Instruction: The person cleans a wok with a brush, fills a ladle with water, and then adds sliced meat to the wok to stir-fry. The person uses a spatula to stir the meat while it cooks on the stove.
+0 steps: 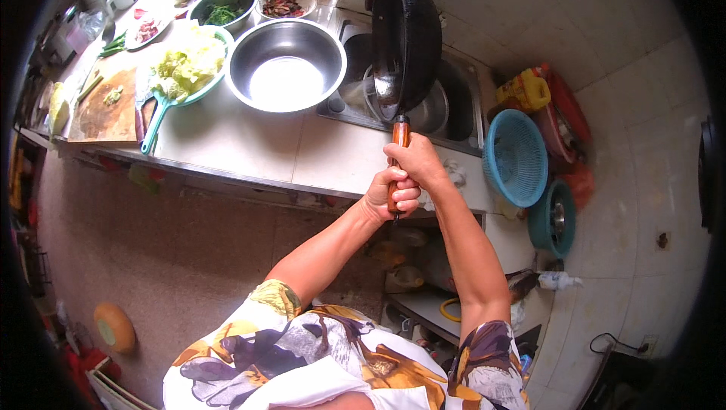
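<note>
Both of my hands grip the brown wooden handle (401, 135) of a black wok (421, 41). My left hand (391, 192) wraps the lower end of the handle, and my right hand (417, 158) holds it just above. The wok is tipped on its side over the sink (477, 121), its hollow facing left. Behind and below it, a metal basin (439, 107) sits partly hidden in the sink. Left of the sink, a stainless steel bowl (286, 101) stands on the white counter (340, 152).
Leafy greens (190, 64) fill a turquoise colander (161, 112) beside a wooden cutting board (102, 121). Behind are a bowl of green herbs (222, 15) and a bowl of dark chopped food (283, 6). At right stand a blue plastic basket (517, 158) and a teal basin (539, 228).
</note>
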Tool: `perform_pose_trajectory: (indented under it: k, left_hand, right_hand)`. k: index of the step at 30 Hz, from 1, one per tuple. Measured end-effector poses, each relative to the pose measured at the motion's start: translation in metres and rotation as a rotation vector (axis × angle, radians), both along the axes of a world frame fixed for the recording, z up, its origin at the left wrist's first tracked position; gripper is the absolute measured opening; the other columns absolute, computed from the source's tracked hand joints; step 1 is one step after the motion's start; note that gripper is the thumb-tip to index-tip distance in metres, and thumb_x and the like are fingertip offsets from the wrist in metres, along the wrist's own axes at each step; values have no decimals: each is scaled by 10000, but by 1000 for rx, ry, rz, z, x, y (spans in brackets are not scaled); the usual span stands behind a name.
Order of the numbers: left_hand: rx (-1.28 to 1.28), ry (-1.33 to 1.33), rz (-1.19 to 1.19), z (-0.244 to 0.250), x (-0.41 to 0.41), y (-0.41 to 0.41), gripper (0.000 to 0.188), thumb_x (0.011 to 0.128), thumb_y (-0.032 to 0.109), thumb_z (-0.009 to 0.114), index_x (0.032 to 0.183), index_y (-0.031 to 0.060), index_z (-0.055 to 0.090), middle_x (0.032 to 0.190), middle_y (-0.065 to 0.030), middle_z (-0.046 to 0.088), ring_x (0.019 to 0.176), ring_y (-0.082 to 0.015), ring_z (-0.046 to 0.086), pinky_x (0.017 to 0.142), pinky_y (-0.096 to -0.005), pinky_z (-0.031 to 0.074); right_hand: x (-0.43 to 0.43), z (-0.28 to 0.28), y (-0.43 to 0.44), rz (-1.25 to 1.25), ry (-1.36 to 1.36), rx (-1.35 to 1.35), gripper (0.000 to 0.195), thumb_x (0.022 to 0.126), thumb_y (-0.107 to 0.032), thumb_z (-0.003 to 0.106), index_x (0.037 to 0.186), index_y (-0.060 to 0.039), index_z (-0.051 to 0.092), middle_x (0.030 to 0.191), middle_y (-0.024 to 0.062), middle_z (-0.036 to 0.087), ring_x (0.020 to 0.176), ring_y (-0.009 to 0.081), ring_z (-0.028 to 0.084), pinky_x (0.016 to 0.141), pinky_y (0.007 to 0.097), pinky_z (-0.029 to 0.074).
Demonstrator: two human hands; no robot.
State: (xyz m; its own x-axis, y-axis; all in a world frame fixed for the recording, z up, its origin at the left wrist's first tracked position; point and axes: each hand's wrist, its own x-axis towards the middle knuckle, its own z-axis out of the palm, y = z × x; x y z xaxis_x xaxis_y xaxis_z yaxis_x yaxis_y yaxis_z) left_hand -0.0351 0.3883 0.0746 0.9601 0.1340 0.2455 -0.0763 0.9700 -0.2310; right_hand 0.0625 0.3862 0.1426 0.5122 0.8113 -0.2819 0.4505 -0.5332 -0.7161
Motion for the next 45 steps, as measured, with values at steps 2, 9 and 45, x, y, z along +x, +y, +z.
perform_pose_trajectory:
  k: [2,9,45]
  left_hand:
    - [41,-30,-23,7,0,-6,109,771,128,548,681,94,496,555,18,437,434,-98,430,401,-257,379]
    - [596,341,-269,62,-24,-67,118,725,100,572,678,68,469,521,-44,432,418,-162,446,410,-291,377]
    - [1445,3,-1010,72,-33,-632,108,744,108,568,785,35,498,605,-72,524,431,-169,513,375,-279,427]
  right_hand:
    - [-4,14,-10,-7,21,35,189,707,-172,583,679,11,542,608,80,575,528,135,540,505,275,442]
    - [-30,37,-124,-229,503,497,197,775,-160,572,833,6,485,666,61,558,598,123,550,567,265,468]
    - [-138,-34,-745,-1230,727,1364,156,767,-179,600,800,-69,494,678,38,531,621,159,556,608,296,475]
